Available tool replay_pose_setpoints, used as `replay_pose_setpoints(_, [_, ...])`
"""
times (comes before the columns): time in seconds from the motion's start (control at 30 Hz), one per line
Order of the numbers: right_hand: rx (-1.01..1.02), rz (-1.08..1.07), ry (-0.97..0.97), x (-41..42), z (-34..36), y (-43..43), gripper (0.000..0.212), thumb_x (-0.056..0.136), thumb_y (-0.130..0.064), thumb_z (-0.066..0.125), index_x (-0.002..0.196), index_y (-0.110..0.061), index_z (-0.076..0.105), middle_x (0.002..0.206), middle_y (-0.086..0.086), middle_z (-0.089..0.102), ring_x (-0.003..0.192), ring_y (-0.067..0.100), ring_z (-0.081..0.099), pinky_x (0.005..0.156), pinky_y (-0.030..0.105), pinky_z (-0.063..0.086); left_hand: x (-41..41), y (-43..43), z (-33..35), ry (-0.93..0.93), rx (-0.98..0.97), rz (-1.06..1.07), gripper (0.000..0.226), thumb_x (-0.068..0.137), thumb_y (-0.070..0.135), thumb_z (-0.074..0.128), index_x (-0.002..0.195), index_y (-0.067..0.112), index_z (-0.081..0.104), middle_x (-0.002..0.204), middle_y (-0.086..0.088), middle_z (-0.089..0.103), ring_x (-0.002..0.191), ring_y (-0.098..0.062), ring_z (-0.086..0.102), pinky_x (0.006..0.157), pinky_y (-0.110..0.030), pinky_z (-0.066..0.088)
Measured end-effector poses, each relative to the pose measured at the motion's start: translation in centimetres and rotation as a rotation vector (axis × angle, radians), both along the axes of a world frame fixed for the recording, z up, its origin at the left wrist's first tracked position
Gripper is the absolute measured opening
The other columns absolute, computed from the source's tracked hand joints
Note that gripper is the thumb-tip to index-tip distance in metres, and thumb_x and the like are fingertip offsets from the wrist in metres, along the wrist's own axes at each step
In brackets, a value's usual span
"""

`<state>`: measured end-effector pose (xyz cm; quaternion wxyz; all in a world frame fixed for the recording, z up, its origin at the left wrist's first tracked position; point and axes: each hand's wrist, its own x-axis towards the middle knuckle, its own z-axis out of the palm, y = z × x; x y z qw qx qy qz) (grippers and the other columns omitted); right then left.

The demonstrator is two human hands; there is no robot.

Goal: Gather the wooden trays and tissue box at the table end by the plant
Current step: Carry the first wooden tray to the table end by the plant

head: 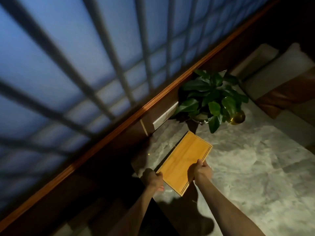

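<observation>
Hands, left hand and right hand, pinch the wooden tray with fingers closed on opposite long edges above the bench; it looks stiff, light, smooth.

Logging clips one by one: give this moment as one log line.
tray: held by both hands, near end | left hand: gripping | right hand: gripping | plant: ahead on table

We are seeing open marble table spreading across the lower right of the frame, while the plant and wooden wall ledge are blocking passage toward the centre and upper left.
</observation>
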<state>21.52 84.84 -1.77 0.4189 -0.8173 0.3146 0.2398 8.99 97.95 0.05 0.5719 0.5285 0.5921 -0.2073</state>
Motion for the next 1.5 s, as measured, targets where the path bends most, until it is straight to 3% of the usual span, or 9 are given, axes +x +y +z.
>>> replay_pose_setpoints(0.1, [-0.072, 0.067, 0.044, 0.8, -0.4, 0.2, 0.036, 0.097, -0.029, 0.054, 0.124, -0.009, 0.066, 0.115, 0.021, 0.071, 0.105, 0.040, 0.066, 0.091, 0.047, 0.055, 0.2, 0.8, -1.2, 0.110, 0.030, -0.100, 0.031, 0.098, 0.021, 0.053, 0.112, -0.007, 0.055, 0.094, -0.024, 0.071, 0.070, -0.031, 0.071, 0.061, -0.037, 0.065])
replay_pose_setpoints(0.33, [-0.229, 0.268, 0.012, 1.1, -0.8, 0.4, 0.027, 0.092, -0.008, 0.057, 0.116, -0.007, 0.068, 0.116, 0.020, 0.070, 0.109, 0.036, 0.065, 0.094, 0.039, 0.050, 0.2, 2.2, -3.0, 0.249, 0.318, -0.455, 0.037, 0.095, 0.033, 0.050, 0.119, 0.006, 0.059, 0.125, -0.013, 0.064, 0.116, -0.028, 0.061, 0.097, -0.031, 0.047])
replay_pose_setpoints(0.53, [-0.117, 0.392, 0.002, 3.9, -1.1, 3.4, 0.008, 0.089, -0.009, 0.058, 0.095, -0.007, 0.063, 0.102, 0.016, 0.071, 0.096, 0.034, 0.067, 0.083, 0.038, 0.054, 3.0, 5.3, -4.1, 0.133, 0.202, -0.266, 0.033, 0.098, 0.020, 0.049, 0.118, -0.002, 0.062, 0.121, -0.022, 0.065, 0.114, -0.034, 0.062, 0.101, -0.041, 0.050])
replay_pose_setpoints(0.7, [0.041, 0.381, 0.047, 7.3, -1.2, 6.1, 0.013, 0.089, -0.011, 0.057, 0.098, -0.003, 0.064, 0.101, 0.017, 0.071, 0.098, 0.034, 0.065, 0.083, 0.037, 0.052, 6.4, 8.0, -2.5, -0.029, -0.020, 0.017, 0.020, 0.104, 0.014, 0.040, 0.120, 0.006, 0.049, 0.095, -0.021, 0.063, 0.066, -0.025, 0.060, 0.061, -0.033, 0.049])
replay_pose_setpoints(0.87, [0.224, 0.438, 0.141, 9.9, -0.8, 8.0, 0.030, 0.090, -0.014, 0.062, 0.115, 0.002, 0.063, 0.120, 0.021, 0.067, 0.117, 0.036, 0.060, 0.107, 0.049, 0.044, 9.1, 10.3, -1.7, -0.051, -0.080, 0.176, 0.047, 0.105, 0.024, 0.034, 0.145, -0.001, 0.033, 0.139, -0.031, 0.050, 0.124, -0.047, 0.054, 0.099, -0.053, 0.046])
replay_pose_setpoints(1.07, [0.359, 0.359, 0.192, 10.3, 0.0, 8.3, 0.040, 0.090, 0.003, 0.059, 0.130, 0.005, 0.055, 0.131, 0.024, 0.061, 0.127, 0.037, 0.054, 0.114, 0.044, 0.038, 9.3, 11.0, -1.4, -0.024, -0.050, 0.181, 0.043, 0.103, 0.020, 0.040, 0.140, -0.003, 0.042, 0.138, -0.030, 0.051, 0.126, -0.045, 0.052, 0.106, -0.054, 0.043])
replay_pose_setpoints(1.23, [0.384, 0.368, 0.120, 9.5, 2.4, 5.3, 0.038, 0.096, 0.000, 0.050, 0.134, -0.003, 0.054, 0.133, 0.016, 0.060, 0.124, 0.034, 0.056, 0.089, 0.025, 0.048, 9.3, 8.9, -0.1, 0.079, 0.287, -0.100, 0.040, 0.101, 0.024, 0.042, 0.130, -0.003, 0.048, 0.131, -0.026, 0.055, 0.121, -0.040, 0.055, 0.105, -0.047, 0.044])
replay_pose_setpoints(1.43, [0.321, 0.231, -0.015, 7.0, 5.9, -3.6, 0.028, 0.100, -0.014, 0.049, 0.121, -0.005, 0.065, 0.121, 0.016, 0.067, 0.118, 0.034, 0.061, 0.105, 0.044, 0.048, 11.7, 3.6, 2.7, -0.195, 0.398, -0.658, 0.029, 0.099, 0.021, 0.043, 0.108, -0.002, 0.058, 0.114, -0.023, 0.061, 0.109, -0.036, 0.057, 0.095, -0.040, 0.044])
replay_pose_setpoints(1.5, [0.248, 0.245, -0.067, 4.8, 7.4, -7.4, 0.029, 0.099, -0.020, 0.052, 0.123, -0.011, 0.064, 0.120, 0.009, 0.067, 0.116, 0.026, 0.062, 0.095, 0.025, 0.051, 12.8, 0.7, 3.8, -0.316, 0.393, -0.867, 0.023, 0.097, 0.020, 0.045, 0.105, 0.005, 0.060, 0.110, -0.018, 0.062, 0.107, -0.034, 0.058, 0.088, -0.035, 0.043])
